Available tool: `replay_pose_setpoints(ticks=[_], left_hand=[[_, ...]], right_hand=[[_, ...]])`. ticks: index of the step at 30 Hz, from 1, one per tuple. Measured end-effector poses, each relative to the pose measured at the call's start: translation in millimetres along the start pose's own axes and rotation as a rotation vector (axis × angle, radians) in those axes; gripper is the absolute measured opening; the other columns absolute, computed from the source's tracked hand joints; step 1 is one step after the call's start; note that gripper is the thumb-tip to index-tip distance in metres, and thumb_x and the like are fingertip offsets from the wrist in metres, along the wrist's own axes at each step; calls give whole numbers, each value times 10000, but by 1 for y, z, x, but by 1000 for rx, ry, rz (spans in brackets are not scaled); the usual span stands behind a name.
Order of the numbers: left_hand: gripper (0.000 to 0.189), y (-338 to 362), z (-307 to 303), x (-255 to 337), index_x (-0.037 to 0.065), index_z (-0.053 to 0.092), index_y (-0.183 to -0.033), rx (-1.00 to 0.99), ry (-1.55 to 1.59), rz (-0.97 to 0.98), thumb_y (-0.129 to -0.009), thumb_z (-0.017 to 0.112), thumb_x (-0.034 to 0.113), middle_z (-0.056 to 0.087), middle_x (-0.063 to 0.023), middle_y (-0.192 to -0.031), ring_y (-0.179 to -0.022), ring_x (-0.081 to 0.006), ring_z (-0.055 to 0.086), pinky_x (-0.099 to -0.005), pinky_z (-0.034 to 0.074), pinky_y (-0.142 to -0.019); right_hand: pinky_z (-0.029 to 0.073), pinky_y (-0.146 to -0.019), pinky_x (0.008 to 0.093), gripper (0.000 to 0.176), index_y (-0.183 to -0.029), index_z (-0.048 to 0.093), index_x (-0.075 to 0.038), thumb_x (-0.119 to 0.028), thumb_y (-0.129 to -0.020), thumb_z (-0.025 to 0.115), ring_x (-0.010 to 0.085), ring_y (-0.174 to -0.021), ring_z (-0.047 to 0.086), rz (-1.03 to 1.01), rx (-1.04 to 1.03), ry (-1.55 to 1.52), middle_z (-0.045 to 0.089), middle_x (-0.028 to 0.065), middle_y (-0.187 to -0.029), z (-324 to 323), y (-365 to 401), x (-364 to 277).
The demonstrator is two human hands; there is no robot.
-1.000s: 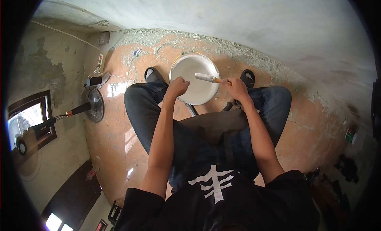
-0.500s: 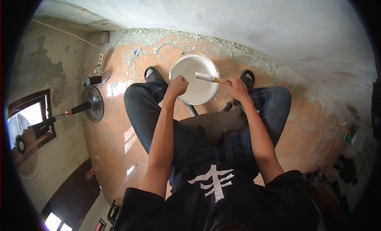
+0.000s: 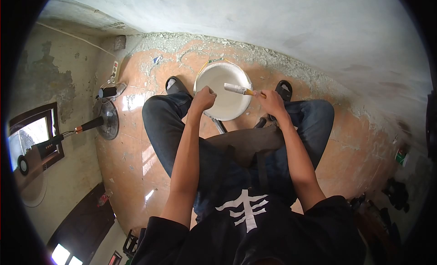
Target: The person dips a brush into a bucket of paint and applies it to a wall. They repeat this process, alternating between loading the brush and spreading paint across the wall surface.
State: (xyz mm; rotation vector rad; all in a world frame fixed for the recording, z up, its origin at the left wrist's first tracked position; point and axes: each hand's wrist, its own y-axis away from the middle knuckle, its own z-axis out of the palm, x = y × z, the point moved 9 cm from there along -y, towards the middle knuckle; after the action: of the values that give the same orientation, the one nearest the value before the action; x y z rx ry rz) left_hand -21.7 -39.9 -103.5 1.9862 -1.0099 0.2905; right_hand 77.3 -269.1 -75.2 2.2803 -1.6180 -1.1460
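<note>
Right hand (image 3: 271, 102): clasping paintbrush (image 3: 237, 89), bristles hanging over paint bucket (image 3: 196, 83) sitting on floor (image 3: 136, 142) between feet. Left hand (image 3: 204, 99): gripping its near rim; a firm hold there should be containing drips.

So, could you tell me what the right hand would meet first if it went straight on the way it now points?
The right hand aims its paintbrush across the bucket of white paint; it would probably meet the far rim, near the left hand. Height is unclear.
</note>
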Motion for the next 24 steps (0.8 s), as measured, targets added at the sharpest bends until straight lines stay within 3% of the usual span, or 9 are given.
replay_pose_setpoints(ticks=[24], left_hand=[[304,1,0,3,-9,558,-912,-6,-7,-4,-782,545,266,598,-220,-912,-891,-342,569,-379,431,-778]], right_hand=[[410,-545,405,481,-684,581,-18,-456,-842,462,336,-597,558,4,-31,-1,559,165,-598,3,1,-2]])
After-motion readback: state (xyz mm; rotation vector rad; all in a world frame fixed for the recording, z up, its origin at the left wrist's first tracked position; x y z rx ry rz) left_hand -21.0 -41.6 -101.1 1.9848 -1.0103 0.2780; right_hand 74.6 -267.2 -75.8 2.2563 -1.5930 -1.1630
